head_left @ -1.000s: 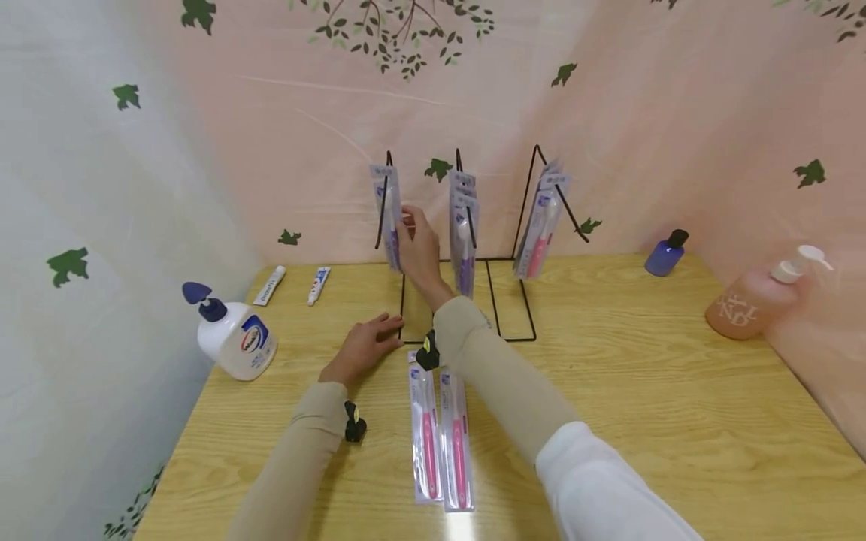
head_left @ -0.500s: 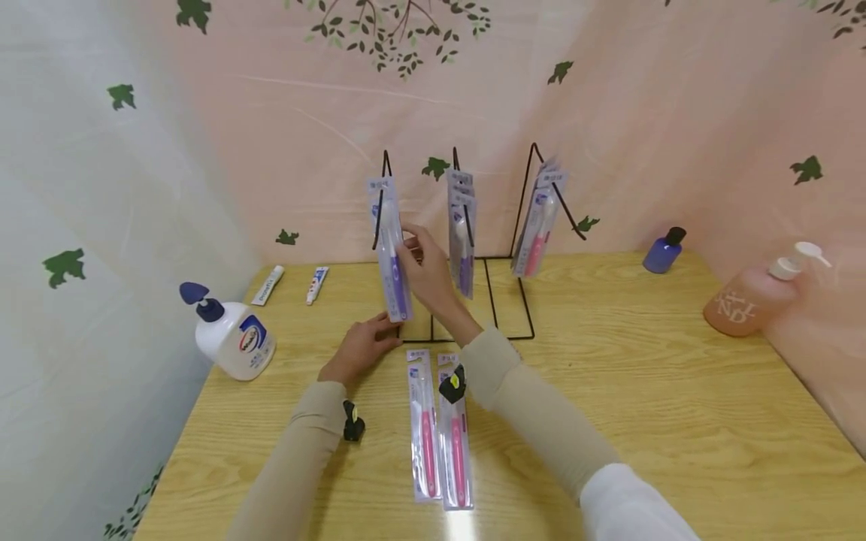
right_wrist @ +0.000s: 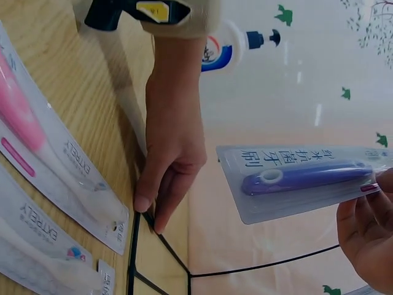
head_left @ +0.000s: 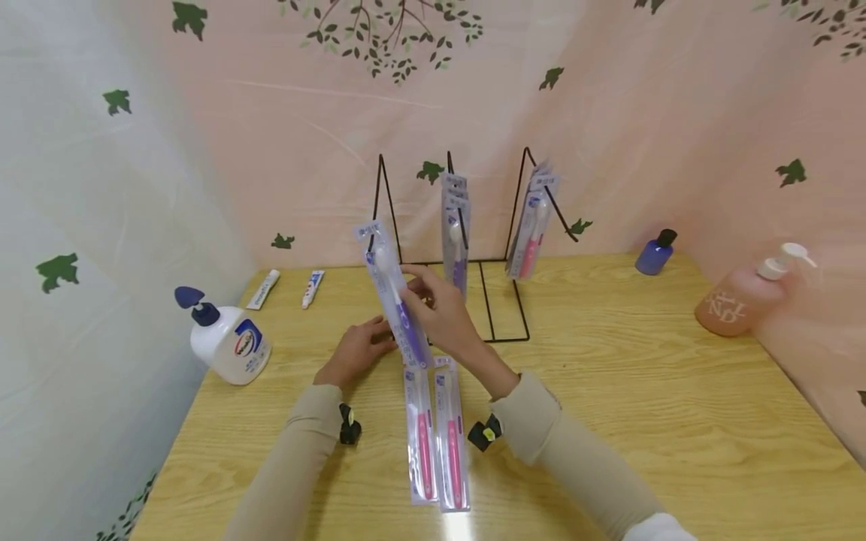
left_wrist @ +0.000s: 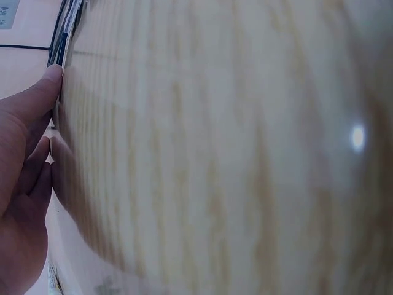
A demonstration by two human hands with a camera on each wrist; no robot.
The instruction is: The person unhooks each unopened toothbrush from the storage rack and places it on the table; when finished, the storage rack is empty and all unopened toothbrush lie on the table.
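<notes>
My right hand (head_left: 443,312) pinches the edge of a packaged purple toothbrush (head_left: 395,300), which hangs tilted at the left hook of the black wire rack (head_left: 509,340). I cannot tell whether the pack's top is off the hook's tip. In the right wrist view, the purple handle (right_wrist: 304,178) shows through the clear pack. My left hand (head_left: 355,349) holds the rack's front left corner, with thumb and finger either side of the wire in the right wrist view. Two packaged pink toothbrushes (head_left: 423,451) lie side by side before the rack.
Packaged purple toothbrushes (head_left: 455,233) hang on the middle hook, pink ones (head_left: 531,233) on the right. At left stand a white pump bottle (head_left: 233,349) and two small tubes (head_left: 313,289). A blue bottle (head_left: 655,255) and an orange pump bottle (head_left: 734,300) stand right.
My right hand has drawn the packaged purple toothbrush forward and down along the left hook, its lower end swinging toward me. My left hand has stayed at the rack's corner.
</notes>
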